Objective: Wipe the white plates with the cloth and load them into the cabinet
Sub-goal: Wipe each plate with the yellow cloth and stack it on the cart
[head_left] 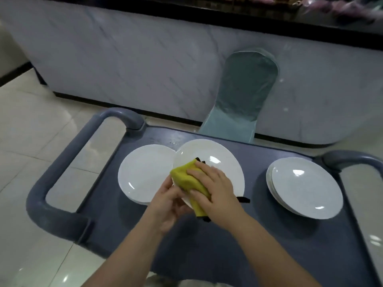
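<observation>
My left hand [167, 200] pinches the near rim of a tilted white plate [219, 154] over the cart [207, 255], between two plate stacks [143, 172]; my right hand [213, 187], fingers curled, presses the yellow cloth [184, 176] onto it.

A restaurant or banquet hall: service cart [310, 245], covered chair [246, 90], marble-fronted counter [145, 69].
</observation>
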`<state>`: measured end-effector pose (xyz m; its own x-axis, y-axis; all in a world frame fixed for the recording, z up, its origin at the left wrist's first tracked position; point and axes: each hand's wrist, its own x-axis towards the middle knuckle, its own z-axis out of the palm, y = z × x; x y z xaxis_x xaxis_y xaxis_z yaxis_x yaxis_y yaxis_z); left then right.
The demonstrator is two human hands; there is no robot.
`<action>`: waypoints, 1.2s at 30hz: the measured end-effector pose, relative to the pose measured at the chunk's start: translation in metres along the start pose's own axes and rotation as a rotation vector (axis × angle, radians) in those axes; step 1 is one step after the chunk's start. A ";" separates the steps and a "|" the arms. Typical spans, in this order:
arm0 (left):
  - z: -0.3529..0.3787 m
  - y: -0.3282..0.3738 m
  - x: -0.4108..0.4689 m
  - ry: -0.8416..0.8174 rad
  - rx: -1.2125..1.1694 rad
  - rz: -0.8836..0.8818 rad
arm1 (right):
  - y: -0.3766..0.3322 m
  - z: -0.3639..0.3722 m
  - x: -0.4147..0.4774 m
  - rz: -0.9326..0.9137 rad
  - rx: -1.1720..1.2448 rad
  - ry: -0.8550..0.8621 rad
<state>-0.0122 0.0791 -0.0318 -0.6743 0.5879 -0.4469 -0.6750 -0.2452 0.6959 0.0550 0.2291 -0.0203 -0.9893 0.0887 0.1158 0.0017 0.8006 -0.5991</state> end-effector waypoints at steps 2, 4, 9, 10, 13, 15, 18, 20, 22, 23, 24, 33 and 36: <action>0.001 -0.001 0.010 -0.017 -0.014 -0.013 | 0.023 -0.009 -0.019 -0.044 -0.007 -0.016; 0.003 -0.006 0.018 -0.028 -0.032 -0.040 | 0.048 -0.021 -0.040 -0.022 -0.084 0.045; 0.008 -0.022 0.030 -0.124 0.065 -0.075 | 0.083 -0.031 -0.015 0.235 -0.117 0.370; 0.012 -0.023 0.033 -0.154 0.094 -0.070 | 0.077 -0.025 0.001 0.301 -0.076 0.444; 0.021 -0.017 0.042 -0.220 0.124 -0.032 | 0.049 0.000 0.016 0.267 -0.035 0.474; 0.019 -0.009 0.046 -0.220 0.120 -0.015 | 0.040 0.015 -0.013 0.149 -0.068 0.356; 0.008 -0.007 0.047 -0.224 0.129 -0.050 | 0.061 0.019 -0.070 0.125 -0.146 0.348; 0.006 -0.011 0.043 -0.271 0.211 -0.079 | 0.082 0.005 -0.078 0.294 -0.150 0.418; 0.013 -0.015 0.040 -0.324 0.277 -0.105 | 0.090 -0.010 -0.055 0.446 -0.100 0.532; 0.017 -0.016 0.040 -0.336 0.288 -0.114 | 0.084 -0.014 -0.037 0.463 -0.061 0.579; 0.021 -0.016 0.040 -0.337 0.287 -0.115 | 0.075 -0.014 -0.019 0.433 -0.037 0.600; 0.011 0.014 0.054 -0.173 0.418 0.093 | 0.071 0.005 -0.082 0.252 -0.143 0.382; 0.018 0.025 0.056 -0.183 0.521 0.243 | 0.076 -0.027 -0.076 0.397 -0.024 0.593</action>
<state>-0.0617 0.1200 -0.0293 -0.6971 0.6967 -0.1692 -0.2414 -0.0059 0.9704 0.1344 0.2994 -0.0529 -0.6677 0.6778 0.3079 0.3552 0.6535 -0.6684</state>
